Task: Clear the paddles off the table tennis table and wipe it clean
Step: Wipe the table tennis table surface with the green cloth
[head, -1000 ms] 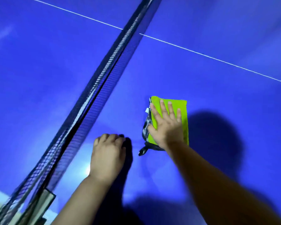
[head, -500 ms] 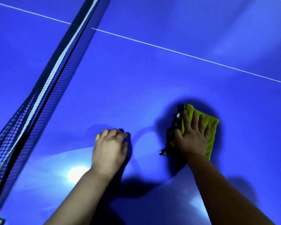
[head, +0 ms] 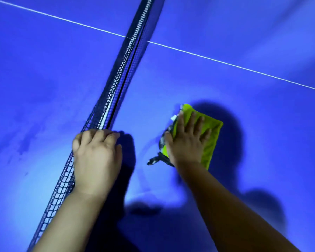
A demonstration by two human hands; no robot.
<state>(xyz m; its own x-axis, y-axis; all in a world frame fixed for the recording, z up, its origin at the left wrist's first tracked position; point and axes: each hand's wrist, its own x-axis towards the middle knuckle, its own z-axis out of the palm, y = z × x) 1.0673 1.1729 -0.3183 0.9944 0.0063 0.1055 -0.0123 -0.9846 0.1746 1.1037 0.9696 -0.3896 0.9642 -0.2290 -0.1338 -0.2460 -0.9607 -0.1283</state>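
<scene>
A lime-green cloth [head: 212, 137] with a dark patterned edge and a loose strap lies flat on the blue table tennis table [head: 225, 88], right of centre. My right hand [head: 185, 140] presses on it with straight, spread fingers. My left hand [head: 96, 155] rests knuckles-down on the table with its fingers curled under, right beside the black net [head: 122, 75] and overlapping it in view. No paddles show in this view.
The net runs from the bottom left up to the top centre and splits the table. A white centre line [head: 225, 61] crosses the surface diagonally. Smudges mark the table half left of the net [head: 25, 139]. My shadow falls on the near right part.
My right hand has slid the cloth over the table surface. The view has swung, so the net now sits closer to my left hand, which has stayed planted on the table.
</scene>
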